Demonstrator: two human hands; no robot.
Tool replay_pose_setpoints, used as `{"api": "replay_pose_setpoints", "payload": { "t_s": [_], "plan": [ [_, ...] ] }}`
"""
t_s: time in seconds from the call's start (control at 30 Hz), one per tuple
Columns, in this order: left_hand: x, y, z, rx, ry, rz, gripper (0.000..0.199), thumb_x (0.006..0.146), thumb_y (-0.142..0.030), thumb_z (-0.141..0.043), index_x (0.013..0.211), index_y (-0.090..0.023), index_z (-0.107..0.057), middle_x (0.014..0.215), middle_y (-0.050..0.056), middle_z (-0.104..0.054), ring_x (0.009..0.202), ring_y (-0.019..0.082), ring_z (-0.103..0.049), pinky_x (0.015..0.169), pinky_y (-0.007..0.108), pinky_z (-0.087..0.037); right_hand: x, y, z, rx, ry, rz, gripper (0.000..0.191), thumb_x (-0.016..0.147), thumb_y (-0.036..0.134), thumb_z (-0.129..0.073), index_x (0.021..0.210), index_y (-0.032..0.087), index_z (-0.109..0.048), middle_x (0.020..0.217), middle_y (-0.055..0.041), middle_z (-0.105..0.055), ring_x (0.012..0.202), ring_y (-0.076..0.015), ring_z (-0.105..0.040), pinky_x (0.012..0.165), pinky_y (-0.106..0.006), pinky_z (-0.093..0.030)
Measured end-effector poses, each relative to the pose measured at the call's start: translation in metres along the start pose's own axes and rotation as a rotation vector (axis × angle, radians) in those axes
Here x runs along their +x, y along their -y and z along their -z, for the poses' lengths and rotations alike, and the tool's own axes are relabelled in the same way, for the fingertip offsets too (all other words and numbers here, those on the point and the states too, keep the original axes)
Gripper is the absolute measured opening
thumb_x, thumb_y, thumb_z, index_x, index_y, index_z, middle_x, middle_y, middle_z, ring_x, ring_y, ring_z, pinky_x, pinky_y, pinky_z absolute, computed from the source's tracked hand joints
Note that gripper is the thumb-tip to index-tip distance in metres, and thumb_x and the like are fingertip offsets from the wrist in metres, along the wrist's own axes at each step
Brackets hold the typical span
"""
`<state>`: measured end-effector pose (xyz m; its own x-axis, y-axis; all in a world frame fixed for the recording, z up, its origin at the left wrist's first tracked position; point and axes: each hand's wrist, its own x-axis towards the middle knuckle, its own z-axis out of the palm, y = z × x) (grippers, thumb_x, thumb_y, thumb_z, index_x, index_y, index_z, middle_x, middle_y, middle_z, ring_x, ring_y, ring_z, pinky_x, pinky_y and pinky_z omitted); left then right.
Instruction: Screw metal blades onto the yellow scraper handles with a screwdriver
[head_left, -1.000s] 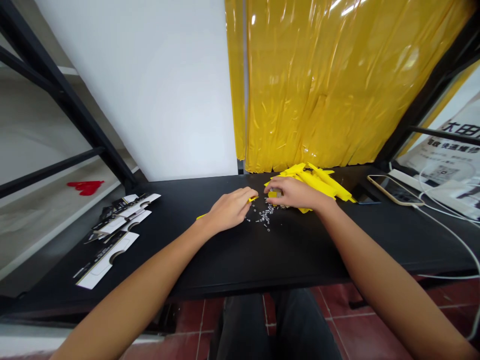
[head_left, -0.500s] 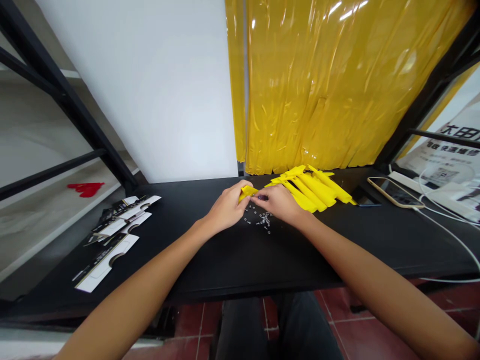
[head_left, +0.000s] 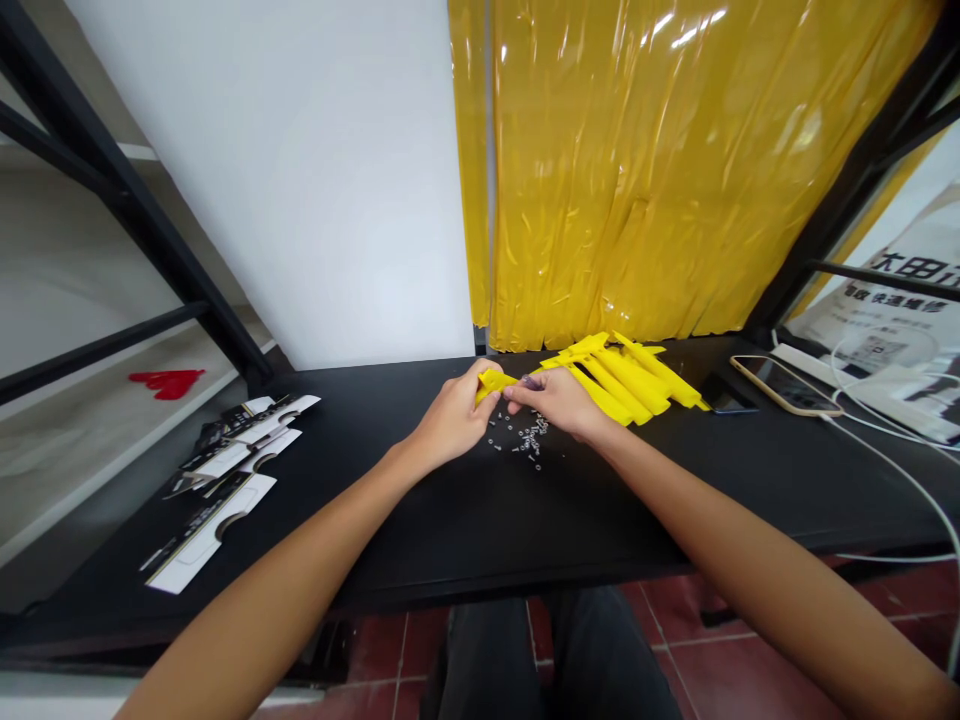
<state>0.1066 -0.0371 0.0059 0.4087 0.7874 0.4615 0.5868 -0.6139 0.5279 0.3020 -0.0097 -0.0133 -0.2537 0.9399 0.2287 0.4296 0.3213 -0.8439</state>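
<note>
My left hand [head_left: 456,412] is closed round a small yellow plastic piece [head_left: 493,383], with part of the piece showing between thumb and fingers. My right hand [head_left: 561,400] meets it from the other side, its fingertips pinched at the piece's right end. A small dark purplish thing [head_left: 532,382] shows in the right hand's grip; its kind I cannot make out. Below the hands, several tiny metal screws and nuts [head_left: 534,436] lie scattered on the black tabletop [head_left: 465,530]. Just beyond my right hand lies a pile of long yellow plastic pieces [head_left: 630,375].
Cut white-and-black cardboard pieces [head_left: 217,540] lie at the left. To the right are a dark phone [head_left: 727,393], a phone in a tan case [head_left: 784,385] and white cables [head_left: 911,470]. A yellow strip curtain [head_left: 622,170] and a white panel [head_left: 300,180] stand behind the table.
My right fingers have shifted slightly at the yellow piece, and the dark thing sits a little higher and further right. My left hand keeps its hold. The view has moved slightly.
</note>
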Motion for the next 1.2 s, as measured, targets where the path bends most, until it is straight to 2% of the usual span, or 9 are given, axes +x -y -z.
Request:
{"api": "replay_pose_setpoints", "payload": {
  "t_s": [0.17, 0.43, 0.57, 0.67, 0.73, 0.8, 0.9, 1.0, 1.2],
  "plan": [
    [-0.001, -0.001, -0.002, 0.045, -0.024, -0.044, 0.019, 0.096, -0.02, -0.049, 0.112, -0.025, -0.058, 0.09, 0.001, -0.069, 0.072, 0.015, -0.06, 0.07, 0.031, -0.045, -0.001, 0.002, 0.002, 0.166, 0.045, -0.086, 0.025, 0.079, 0.04, -0.066, 0.068, 0.018, -0.068, 0.068, -0.0009, -0.066, 0.049, -0.0085, -0.039, 0.048, -0.025, -0.028],
    [-0.007, -0.001, -0.018, 0.091, -0.121, -0.198, 0.033, 0.092, -0.007, -0.051, 0.12, -0.023, -0.058, 0.121, 0.007, -0.067, 0.109, 0.02, -0.064, 0.096, 0.038, -0.051, -0.005, 0.011, -0.004, 0.28, -0.003, -0.092, 0.021, 0.08, 0.036, -0.054, 0.067, 0.02, -0.055, 0.058, 0.003, -0.051, 0.047, -0.0084, -0.032, 0.045, -0.024, -0.024],
    [-0.004, 0.003, -0.01, 0.151, -0.189, -0.171, 0.03, 0.094, -0.01, -0.05, 0.12, -0.022, -0.058, 0.122, 0.007, -0.067, 0.109, 0.02, -0.064, 0.096, 0.038, -0.05, -0.005, 0.01, 0.001, -0.063, 0.004, 0.113, 0.016, 0.08, 0.031, -0.055, 0.069, 0.02, -0.06, 0.064, 0.001, -0.058, 0.059, -0.0125, -0.049, 0.058, -0.026, -0.036],
    [0.005, 0.019, 0.003, 0.182, -0.273, -0.035, 0.021, 0.093, -0.015, -0.056, 0.112, -0.022, -0.06, 0.108, 0.006, -0.07, 0.097, 0.021, -0.066, 0.09, 0.038, -0.053, -0.006, 0.005, 0.006, -0.549, 0.036, 0.205, 0.013, 0.079, 0.028, -0.059, 0.07, 0.021, -0.065, 0.068, -0.002, -0.066, 0.066, -0.0171, -0.058, 0.062, -0.029, -0.036],
    [0.012, 0.037, 0.01, 0.101, -0.283, 0.167, 0.024, 0.089, -0.018, -0.061, 0.113, -0.022, -0.059, 0.09, 0.003, -0.069, 0.081, 0.019, -0.067, 0.078, 0.036, -0.056, -0.007, 0.001, 0.008, -0.741, 0.075, 0.195, 0.014, 0.081, 0.028, -0.059, 0.073, 0.022, -0.069, 0.074, -0.0048, -0.071, 0.069, -0.0198, -0.062, 0.061, -0.03, -0.035],
    [0.018, 0.055, 0.014, -0.113, -0.258, 0.393, 0.038, 0.085, -0.014, -0.063, 0.121, -0.021, -0.052, 0.083, 0.002, -0.067, 0.068, 0.017, -0.067, 0.063, 0.03, -0.056, -0.008, -0.002, 0.008, -0.828, 0.133, 0.188, 0.014, 0.082, 0.03, -0.06, 0.078, 0.023, -0.072, 0.081, -0.0069, -0.075, 0.074, -0.0225, -0.066, 0.06, -0.03, -0.036],
    [0.024, 0.076, 0.015, -0.331, -0.243, 0.615, 0.054, 0.084, -0.011, -0.065, 0.133, -0.018, -0.042, 0.082, 0.003, -0.066, 0.065, 0.016, -0.067, 0.057, 0.028, -0.055, -0.007, -0.003, 0.011, -0.841, 0.184, 0.186, 0.019, 0.084, 0.04, -0.064, 0.084, 0.025, -0.075, 0.085, -0.0074, -0.076, 0.079, -0.025, -0.068, 0.06, -0.03, -0.039],
    [0.024, 0.09, 0.016, -0.307, -0.219, 0.728, 0.061, 0.084, -0.013, -0.067, 0.138, -0.015, -0.04, 0.079, 0.002, -0.067, 0.059, 0.015, -0.066, 0.059, 0.029, -0.055, 0.0, -0.002, 0.028, -0.774, 0.047, 0.142, 0.028, 0.089, 0.046, -0.058, 0.094, 0.026, -0.076, 0.088, -0.0068, -0.077, 0.081, -0.025, -0.069, 0.062, -0.031, -0.041],
    [0.022, 0.115, 0.029, 0.042, -0.138, 0.72, 0.067, 0.076, -0.036, -0.079, 0.134, -0.018, -0.053, 0.096, 0.007, -0.07, 0.083, 0.023, -0.07, 0.073, 0.031, -0.054, 0.01, -0.031, 0.119, -0.771, -0.603, -0.253, 0.038, 0.09, 0.043, -0.053, 0.109, 0.022, -0.078, 0.104, -0.0133, -0.078, 0.097, -0.0308, -0.071, 0.073, -0.035, -0.049]
  ]
}}
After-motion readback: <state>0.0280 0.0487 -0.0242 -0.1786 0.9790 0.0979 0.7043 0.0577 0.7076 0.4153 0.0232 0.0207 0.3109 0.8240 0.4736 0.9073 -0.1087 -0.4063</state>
